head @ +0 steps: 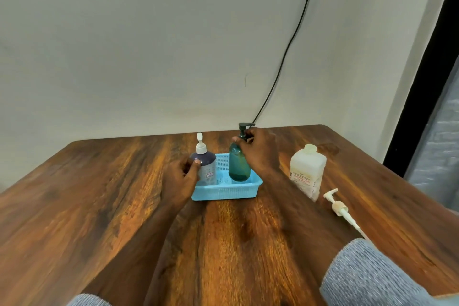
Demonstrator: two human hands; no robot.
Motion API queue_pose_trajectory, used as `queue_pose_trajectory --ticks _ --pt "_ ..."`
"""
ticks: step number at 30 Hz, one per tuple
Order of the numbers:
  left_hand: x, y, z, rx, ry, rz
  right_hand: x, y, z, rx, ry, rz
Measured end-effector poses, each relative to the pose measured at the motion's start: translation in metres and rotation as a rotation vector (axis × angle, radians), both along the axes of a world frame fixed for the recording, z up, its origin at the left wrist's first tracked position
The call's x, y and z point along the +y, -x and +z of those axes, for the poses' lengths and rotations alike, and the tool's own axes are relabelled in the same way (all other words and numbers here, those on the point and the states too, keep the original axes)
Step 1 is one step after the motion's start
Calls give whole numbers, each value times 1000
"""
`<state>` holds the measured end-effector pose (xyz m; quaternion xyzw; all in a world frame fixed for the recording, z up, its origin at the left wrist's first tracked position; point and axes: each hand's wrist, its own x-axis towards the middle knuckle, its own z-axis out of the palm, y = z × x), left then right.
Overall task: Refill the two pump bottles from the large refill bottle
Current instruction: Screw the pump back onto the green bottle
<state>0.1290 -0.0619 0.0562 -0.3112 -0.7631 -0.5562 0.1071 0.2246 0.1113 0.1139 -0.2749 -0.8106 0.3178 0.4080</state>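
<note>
Two pump bottles stand in a light-blue basket (224, 192) at the table's middle. The dark purple bottle (207, 165) with a white pump is on the left, and my left hand (180, 180) wraps its left side. The teal bottle (239, 165) with a dark pump stands on the right. My right hand (257, 148) grips that bottle at the neck, just under the pump head. The large translucent refill bottle (308, 171) stands uncapped to the right of the basket. Its white pump (341, 208) lies on the table in front of it.
The wooden table (99, 206) reaches back to a pale wall. A black cable (293, 40) hangs down the wall behind the teal bottle. A dark door or window frame (422, 82) stands at the right.
</note>
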Motion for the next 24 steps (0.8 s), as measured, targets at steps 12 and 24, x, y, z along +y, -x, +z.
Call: queue_pose_trajectory --ticks 12,24 --pt "2 8 -4 22 31 41 11 9 -28 -45 130 43" --pt "-9 23 -11 -27 -79 118 -76 3 -39 2 -83 153"
